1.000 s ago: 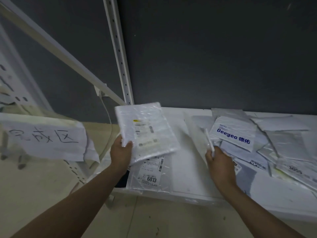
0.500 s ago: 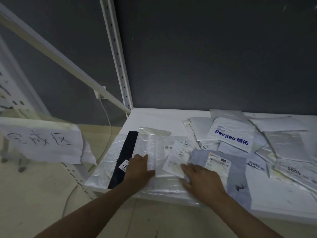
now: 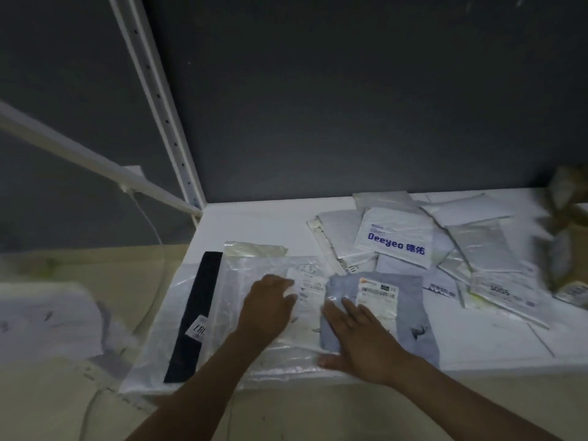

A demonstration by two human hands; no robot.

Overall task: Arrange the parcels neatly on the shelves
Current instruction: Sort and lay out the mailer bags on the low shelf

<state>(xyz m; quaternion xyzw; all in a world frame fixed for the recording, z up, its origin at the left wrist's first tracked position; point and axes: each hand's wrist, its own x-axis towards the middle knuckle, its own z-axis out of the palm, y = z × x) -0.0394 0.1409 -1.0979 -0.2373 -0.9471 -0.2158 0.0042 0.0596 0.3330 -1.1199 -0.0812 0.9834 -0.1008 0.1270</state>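
1. Left hand [image 3: 270, 308], fingers loose and gripping nothing, presses the clear parcel [image 3: 241, 281] flat on the shelf [image 3: 254, 221], front-left of the Deeyeo parcel [image 3: 396, 240], likely to square it.
2. Right hand [image 3: 359, 342], fingers spread and holding nothing, steadies the grey parcel [image 3: 410, 300] just in front of the Deeyeo parcel.

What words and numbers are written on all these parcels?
"Deeyeo 德佑": on the white parcel.
"3005": on the right-hand parcel.
Tag on the black parcel: blurred, maybe "87".
Labels on the grey parcel and the clear parcel: too small to read.
Paper sign at left: blurred.
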